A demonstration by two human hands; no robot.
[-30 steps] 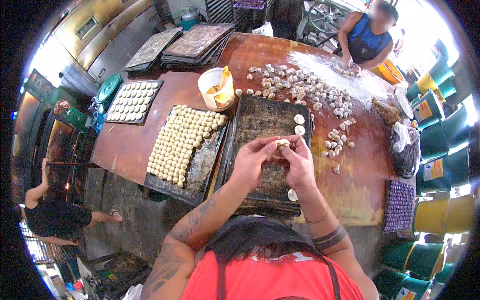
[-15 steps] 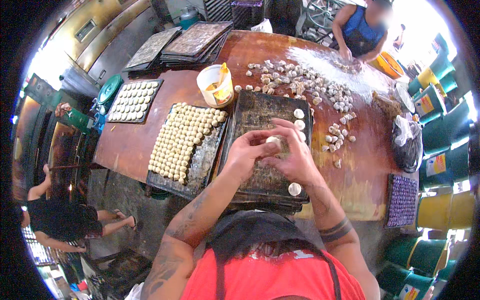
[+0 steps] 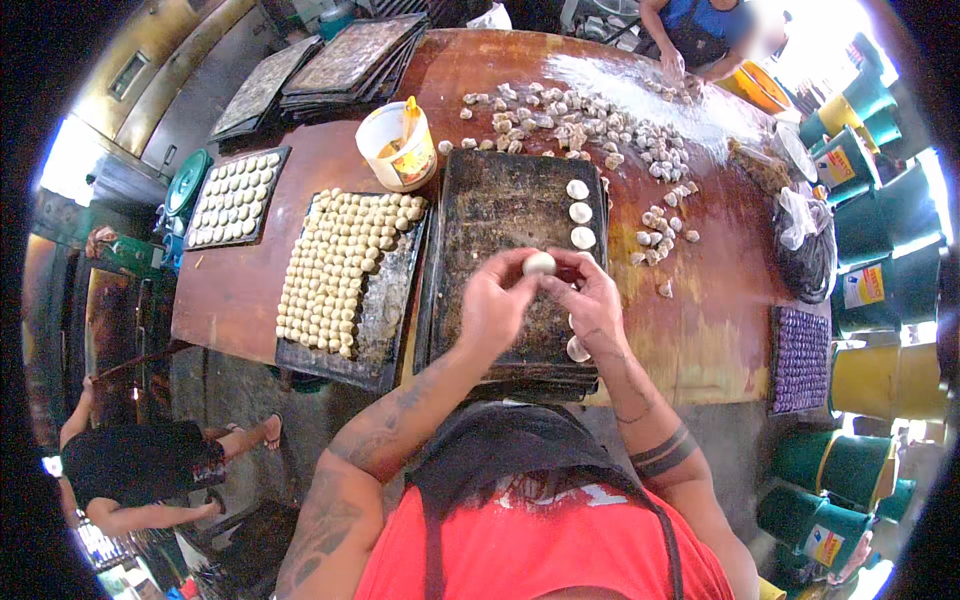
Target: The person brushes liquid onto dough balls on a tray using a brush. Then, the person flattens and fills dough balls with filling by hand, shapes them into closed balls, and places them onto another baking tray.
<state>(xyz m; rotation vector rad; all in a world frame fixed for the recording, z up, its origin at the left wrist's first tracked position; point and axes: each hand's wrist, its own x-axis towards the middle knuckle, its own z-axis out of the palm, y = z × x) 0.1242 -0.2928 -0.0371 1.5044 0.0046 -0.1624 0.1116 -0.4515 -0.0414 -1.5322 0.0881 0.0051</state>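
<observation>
My left hand [image 3: 500,300] and my right hand [image 3: 590,300] meet over a dark, worn stack of baking trays [image 3: 478,215], their fingers closed around a small pale dough ball [image 3: 539,263]. Several flat white dough rounds [image 3: 582,237] lie in a column along the stack's right side, partly behind my right hand. Just left of the stack, a tray [image 3: 378,315] holds rows of small round dough balls [image 3: 325,270]. A white bucket [image 3: 395,155] with an orange utensil stands above that tray. Lumpy, flour-dusted pieces [image 3: 655,230] are scattered on the wood to the right.
The wooden table [image 3: 680,350] also bears a tray of rounds [image 3: 235,195], piled trays [image 3: 355,60] and a tray of purple items [image 3: 800,360]. A co-worker [image 3: 690,40] works in flour at the far right; another person [image 3: 140,470] is at lower left. Green and yellow containers [image 3: 880,380] line the right.
The view has shifted, moving the table upward in the picture. My fingers have repositioned on the dough, which now shows as a smoother ball. The person at lower left has moved slightly.
</observation>
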